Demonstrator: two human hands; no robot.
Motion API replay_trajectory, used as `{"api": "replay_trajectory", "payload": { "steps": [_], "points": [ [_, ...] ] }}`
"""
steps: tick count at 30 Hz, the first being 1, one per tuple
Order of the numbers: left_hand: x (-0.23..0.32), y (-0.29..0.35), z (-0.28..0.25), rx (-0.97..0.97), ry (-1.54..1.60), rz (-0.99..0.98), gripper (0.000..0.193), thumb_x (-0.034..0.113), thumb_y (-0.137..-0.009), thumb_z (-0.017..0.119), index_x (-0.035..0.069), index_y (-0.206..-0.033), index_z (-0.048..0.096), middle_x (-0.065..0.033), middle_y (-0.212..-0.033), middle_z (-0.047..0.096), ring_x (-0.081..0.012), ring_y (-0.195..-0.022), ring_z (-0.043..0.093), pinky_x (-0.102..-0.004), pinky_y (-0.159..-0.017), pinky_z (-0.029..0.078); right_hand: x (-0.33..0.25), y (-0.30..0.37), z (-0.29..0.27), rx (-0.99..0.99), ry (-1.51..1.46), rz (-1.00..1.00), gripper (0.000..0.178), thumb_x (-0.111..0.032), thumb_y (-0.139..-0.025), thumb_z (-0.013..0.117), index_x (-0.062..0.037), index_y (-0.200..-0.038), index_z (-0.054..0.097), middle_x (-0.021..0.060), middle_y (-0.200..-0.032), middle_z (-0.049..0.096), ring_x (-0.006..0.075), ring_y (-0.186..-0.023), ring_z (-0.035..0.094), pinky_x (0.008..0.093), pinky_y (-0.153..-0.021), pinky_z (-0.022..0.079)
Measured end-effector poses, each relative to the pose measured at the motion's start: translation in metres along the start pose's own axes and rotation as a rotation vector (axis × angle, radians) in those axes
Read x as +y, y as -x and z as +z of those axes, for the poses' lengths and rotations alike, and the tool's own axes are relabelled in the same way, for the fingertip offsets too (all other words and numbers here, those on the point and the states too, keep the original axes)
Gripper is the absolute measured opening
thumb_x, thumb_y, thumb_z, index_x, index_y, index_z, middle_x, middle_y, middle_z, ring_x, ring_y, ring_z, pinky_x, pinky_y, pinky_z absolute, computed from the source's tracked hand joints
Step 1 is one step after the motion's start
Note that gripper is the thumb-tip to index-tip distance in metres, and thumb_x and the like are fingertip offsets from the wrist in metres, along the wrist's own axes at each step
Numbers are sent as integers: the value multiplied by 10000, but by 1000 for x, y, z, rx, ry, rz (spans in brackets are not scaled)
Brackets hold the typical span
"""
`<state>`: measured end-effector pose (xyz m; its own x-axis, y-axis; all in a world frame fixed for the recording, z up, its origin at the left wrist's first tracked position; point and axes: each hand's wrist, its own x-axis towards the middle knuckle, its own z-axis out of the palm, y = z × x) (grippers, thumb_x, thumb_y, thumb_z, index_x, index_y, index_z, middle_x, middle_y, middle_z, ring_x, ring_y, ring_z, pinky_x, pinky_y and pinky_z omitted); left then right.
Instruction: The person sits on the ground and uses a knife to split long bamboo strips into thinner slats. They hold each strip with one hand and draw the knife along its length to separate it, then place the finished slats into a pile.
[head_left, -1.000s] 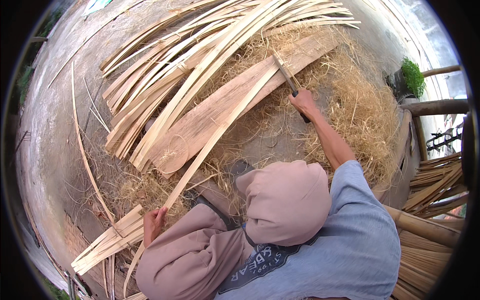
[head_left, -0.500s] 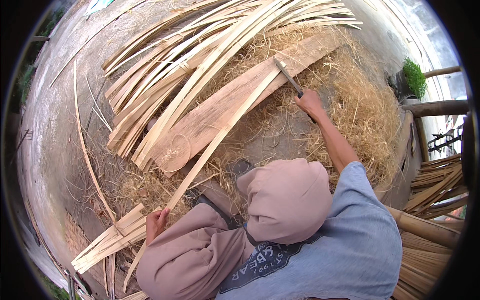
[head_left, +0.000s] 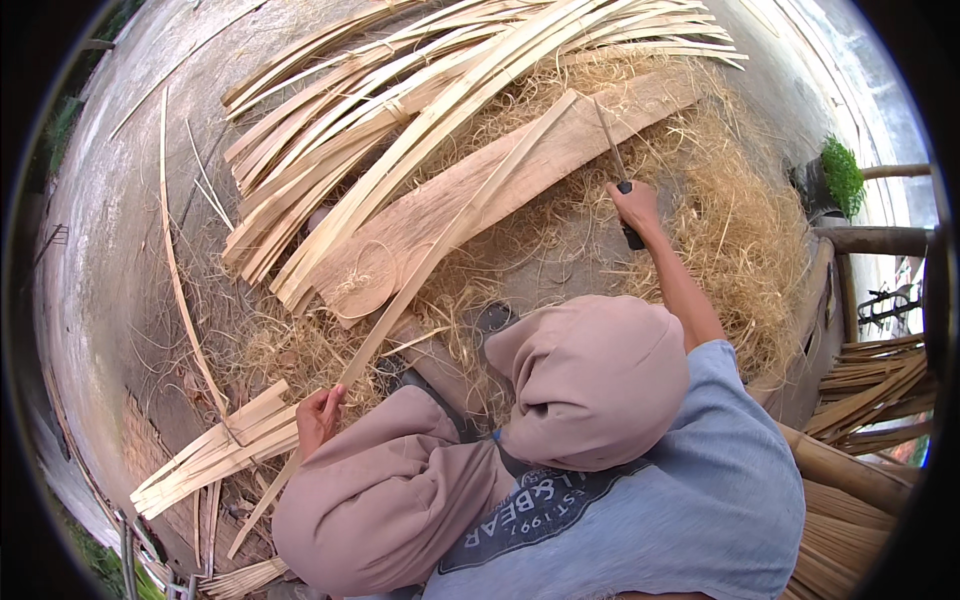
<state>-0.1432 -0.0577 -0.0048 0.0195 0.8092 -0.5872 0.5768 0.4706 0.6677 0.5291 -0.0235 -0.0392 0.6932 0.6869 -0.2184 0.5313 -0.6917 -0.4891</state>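
My right hand (head_left: 636, 208) grips the black handle of a knife (head_left: 610, 140), its thin blade pointing away from me. A long, pale flat wooden strip (head_left: 455, 235) is pinched near its lower part by my left hand (head_left: 319, 417), beside my left knee. The strip runs diagonally over a broad wooden plank (head_left: 395, 248). Its far end lies just left of the knife's tip, with a small gap between them. The fingers of my right hand wrap the handle, which shows at both sides of the fist.
Beyond the plank a large pile of pale strips (head_left: 330, 155) fans out. Curly shavings (head_left: 735, 240) cover the ground at right and around the plank. A smaller bundle of strips (head_left: 220, 455) lies at left. A bamboo pole (head_left: 850, 468) and a green plant (head_left: 842, 172) stand right.
The knife blade has come off the strip and swung upright to its right. The strip's upper face looks darker now. My left hand has shifted slightly up and right.
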Motion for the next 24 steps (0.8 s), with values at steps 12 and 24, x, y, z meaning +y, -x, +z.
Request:
{"api": "replay_trajectory", "payload": {
  "steps": [12,24],
  "points": [
    [108,-51,111,352,-414,842,518,222,-907,788,155,-1403,655,-120,-1127,593,-273,-1010,591,-389,-874,489,-66,85,54,19,97,-437,590,-567,-999,600,1,-840,611,215,-628,616,417,-598,645,498,-558,475],
    [42,-13,75,397,-570,539,405,317,-938,745,169,-1313,708,-153,-958,685,-339,-905,673,-432,-794,530,-75,94,95,-205,-77,-261,710,-618,-1028,494,43,-822,647,295,-709,649,475,-753,677,527,-669,499]
  ]
}}
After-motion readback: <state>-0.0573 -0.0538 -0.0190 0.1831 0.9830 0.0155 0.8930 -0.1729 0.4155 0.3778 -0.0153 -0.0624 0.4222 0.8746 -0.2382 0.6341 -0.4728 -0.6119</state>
